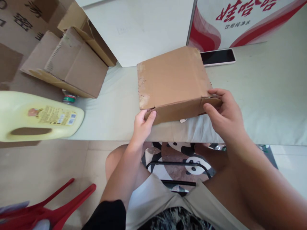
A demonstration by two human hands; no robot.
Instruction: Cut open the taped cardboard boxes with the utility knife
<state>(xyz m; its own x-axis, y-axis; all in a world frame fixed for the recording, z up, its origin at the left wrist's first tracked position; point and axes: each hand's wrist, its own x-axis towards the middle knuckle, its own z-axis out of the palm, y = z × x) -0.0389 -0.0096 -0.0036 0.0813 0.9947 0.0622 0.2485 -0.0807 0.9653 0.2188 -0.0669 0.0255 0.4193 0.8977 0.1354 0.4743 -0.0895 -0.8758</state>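
A brown cardboard box (174, 78) rests on the pale green cloth surface in front of me, its large top panel worn along the left edge. My left hand (142, 124) pinches the box's near left corner between thumb and fingers. At the near right corner, my right hand (224, 113) grips a folded flap, with the thumb in front and the fingers behind. A small white piece (183, 120) shows under the box's near edge; what it is I cannot make out.
Behind the box stand a white carton (144, 30) and a red-and-white carton (240, 24). A phone (218, 57) lies at the back right. On the left are an open cardboard box (79, 64), a green-capped bottle (69, 98) and a pale yellow jug (43, 116). A red chair (55, 209) stands below.
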